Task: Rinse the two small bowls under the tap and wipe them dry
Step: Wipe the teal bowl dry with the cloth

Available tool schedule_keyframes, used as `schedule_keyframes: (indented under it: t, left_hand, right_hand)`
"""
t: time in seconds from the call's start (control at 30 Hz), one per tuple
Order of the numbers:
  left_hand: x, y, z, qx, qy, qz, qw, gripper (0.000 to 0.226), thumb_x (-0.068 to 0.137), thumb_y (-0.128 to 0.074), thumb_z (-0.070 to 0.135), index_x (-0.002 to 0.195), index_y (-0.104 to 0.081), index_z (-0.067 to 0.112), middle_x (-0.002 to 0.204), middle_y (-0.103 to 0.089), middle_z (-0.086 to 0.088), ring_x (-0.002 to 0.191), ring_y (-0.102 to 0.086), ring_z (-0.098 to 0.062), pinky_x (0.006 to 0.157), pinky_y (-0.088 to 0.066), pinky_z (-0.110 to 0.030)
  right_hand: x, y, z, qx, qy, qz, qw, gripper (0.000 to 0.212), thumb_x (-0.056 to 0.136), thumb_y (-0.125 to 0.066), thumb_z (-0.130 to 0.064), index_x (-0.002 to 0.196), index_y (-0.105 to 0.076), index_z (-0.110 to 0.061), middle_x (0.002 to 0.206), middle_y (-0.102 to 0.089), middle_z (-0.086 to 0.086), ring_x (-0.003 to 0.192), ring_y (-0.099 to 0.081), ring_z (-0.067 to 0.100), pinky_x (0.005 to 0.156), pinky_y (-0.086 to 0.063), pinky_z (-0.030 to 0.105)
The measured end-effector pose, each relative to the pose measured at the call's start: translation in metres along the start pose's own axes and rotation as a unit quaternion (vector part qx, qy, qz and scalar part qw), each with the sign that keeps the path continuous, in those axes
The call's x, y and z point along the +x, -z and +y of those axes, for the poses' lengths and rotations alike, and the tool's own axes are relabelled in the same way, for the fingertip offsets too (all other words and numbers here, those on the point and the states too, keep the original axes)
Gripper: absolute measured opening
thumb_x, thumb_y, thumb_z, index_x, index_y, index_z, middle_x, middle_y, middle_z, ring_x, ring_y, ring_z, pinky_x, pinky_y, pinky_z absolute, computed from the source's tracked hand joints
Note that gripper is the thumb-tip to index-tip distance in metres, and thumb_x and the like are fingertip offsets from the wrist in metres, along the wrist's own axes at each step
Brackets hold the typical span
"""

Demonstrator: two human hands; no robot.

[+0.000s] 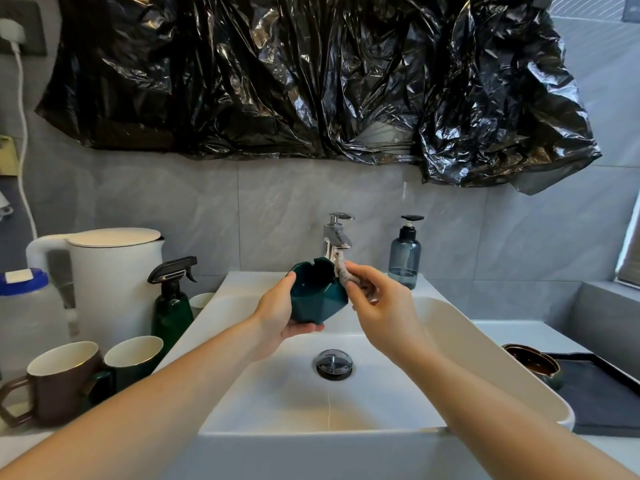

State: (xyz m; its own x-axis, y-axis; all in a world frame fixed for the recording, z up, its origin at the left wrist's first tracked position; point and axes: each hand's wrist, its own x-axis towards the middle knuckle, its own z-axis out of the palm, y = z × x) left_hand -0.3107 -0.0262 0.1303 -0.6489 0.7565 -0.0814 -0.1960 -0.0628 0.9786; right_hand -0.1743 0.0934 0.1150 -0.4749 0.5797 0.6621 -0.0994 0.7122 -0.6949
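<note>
A small dark green faceted bowl is held tilted above the white sink, just below the chrome tap. My left hand cups it from below and the left, thumb on its rim. My right hand pinches a grey cloth against the bowl's right rim, under the spout. A second small bowl, brown with a glossy inside, sits on a dark mat on the counter at the right.
Left of the sink stand a white kettle, a green spray bottle, a brown mug, a green mug and a plastic jug. A blue soap dispenser stands behind the sink. The drain plug sits mid-basin.
</note>
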Motion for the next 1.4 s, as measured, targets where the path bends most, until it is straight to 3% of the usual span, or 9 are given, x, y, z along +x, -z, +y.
schedule_keyframes:
  t: [0.17,0.37,0.53,0.7,0.9,1.0,1.13,1.27,1.4]
  left_hand:
    - [-0.006,0.000,0.001,0.021,0.037,-0.066,0.997,0.037,0.111,-0.038,0.039,0.125,-0.062,0.015,0.091,-0.075,-0.015,0.060,-0.071,-0.031,0.045,-0.056,-0.025]
    - [-0.006,-0.003,-0.005,0.043,0.027,-0.048,0.998,0.037,0.110,-0.039,0.033,0.125,-0.063,0.010,0.087,-0.074,-0.014,0.065,-0.066,-0.027,0.051,-0.049,-0.027]
    - [0.002,0.001,-0.001,-0.048,0.009,-0.006,0.999,0.030,0.111,-0.039,0.028,0.117,-0.064,0.011,0.094,-0.071,-0.013,0.082,-0.063,-0.025,0.064,-0.051,-0.033]
    - [-0.002,0.005,0.003,-0.047,0.044,-0.061,0.996,0.027,0.108,-0.038,0.012,0.114,-0.063,0.006,0.097,-0.071,-0.015,0.086,-0.065,-0.027,0.064,-0.061,-0.033]
    - [-0.010,-0.002,-0.005,0.020,0.066,-0.145,0.987,0.030,0.107,-0.038,0.005,0.112,-0.067,0.002,0.092,-0.073,-0.012,0.086,-0.069,-0.024,0.073,-0.065,-0.039]
    - [-0.011,-0.006,-0.007,-0.011,0.060,-0.171,0.983,0.032,0.107,-0.039,0.008,0.118,-0.068,0.004,0.114,-0.069,-0.018,0.105,-0.068,-0.031,0.078,-0.066,-0.042]
    - [-0.005,-0.007,-0.010,-0.048,0.054,-0.168,0.983,0.038,0.111,-0.034,0.015,0.130,-0.065,0.006,0.119,-0.074,-0.017,0.105,-0.075,-0.030,0.082,-0.065,-0.044]
    - [-0.004,-0.008,-0.005,-0.147,0.034,-0.173,0.973,0.038,0.112,-0.035,0.017,0.134,-0.064,0.006,0.134,-0.068,-0.021,0.128,-0.064,-0.034,0.072,-0.066,-0.039]
    - [-0.006,-0.008,0.003,-0.182,0.029,-0.177,0.967,0.030,0.110,-0.043,0.016,0.120,-0.070,0.008,0.109,-0.073,-0.013,0.097,-0.068,-0.023,0.062,-0.064,-0.025]
  right_hand:
    - [0.001,-0.002,-0.009,0.075,-0.014,-0.028,0.997,0.030,0.107,-0.054,-0.027,0.133,-0.069,-0.032,0.117,-0.074,-0.017,0.111,-0.066,0.000,0.097,-0.054,0.022]
    - [0.001,0.003,-0.013,0.083,-0.032,-0.008,0.996,0.019,0.104,-0.061,-0.029,0.112,-0.078,-0.031,0.100,-0.079,-0.015,0.099,-0.072,0.004,0.093,-0.061,0.037]
    - [-0.004,-0.004,-0.016,-0.012,0.132,0.027,0.991,0.021,0.094,-0.076,-0.022,0.113,-0.081,-0.029,0.115,-0.077,-0.017,0.115,-0.066,0.002,0.097,-0.056,0.033]
    - [-0.004,-0.007,-0.017,-0.095,0.228,0.016,0.969,0.030,0.097,-0.071,-0.019,0.126,-0.075,-0.025,0.134,-0.069,-0.014,0.129,-0.057,0.005,0.103,-0.053,0.033]
    - [0.000,-0.003,-0.018,0.116,-0.015,0.019,0.993,0.021,0.106,-0.057,-0.023,0.114,-0.077,-0.024,0.102,-0.078,-0.008,0.099,-0.072,0.013,0.087,-0.060,0.037]
    - [0.002,0.002,-0.017,0.187,-0.082,-0.004,0.979,0.028,0.110,-0.049,-0.026,0.111,-0.076,-0.022,0.096,-0.078,-0.001,0.088,-0.069,0.011,0.076,-0.057,0.027]
    - [0.003,-0.003,-0.018,0.194,-0.082,0.018,0.977,0.031,0.112,-0.043,-0.029,0.120,-0.073,-0.024,0.098,-0.077,-0.005,0.088,-0.069,0.006,0.078,-0.057,0.025]
    - [0.000,-0.005,-0.019,0.155,-0.022,0.054,0.986,0.029,0.107,-0.055,-0.019,0.131,-0.071,-0.026,0.103,-0.078,-0.012,0.090,-0.071,0.003,0.077,-0.058,0.022]
    - [-0.009,-0.014,-0.028,0.127,0.043,0.019,0.991,0.036,0.101,-0.064,-0.010,0.131,-0.073,-0.028,0.103,-0.078,-0.016,0.093,-0.070,-0.002,0.087,-0.057,0.022]
